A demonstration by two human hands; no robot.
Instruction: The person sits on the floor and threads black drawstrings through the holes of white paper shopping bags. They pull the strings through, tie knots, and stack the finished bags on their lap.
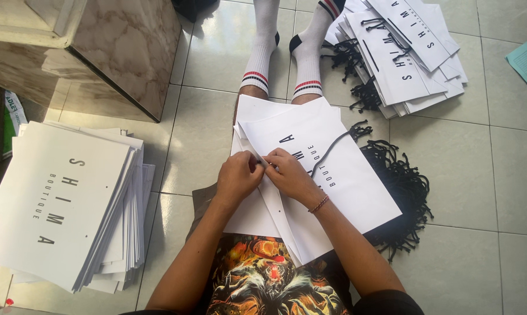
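Observation:
A flat white paper bag (345, 175) with dark lettering lies across my lap. My left hand (238, 177) and my right hand (288, 173) meet at its top edge, fingers pinched together there. A black cord (329, 153) runs from under my right hand across the bag's face. Whether the left fingers grip the cord or only the bag's edge is hidden. My right wrist wears a thin bead bracelet.
A tall stack of flat white bags (65, 204) lies at the left. Another pile of bags with cords fitted (403, 52) sits at the far right. A heap of black cords (400, 195) lies right of my lap. A marble-faced block (118, 46) stands far left.

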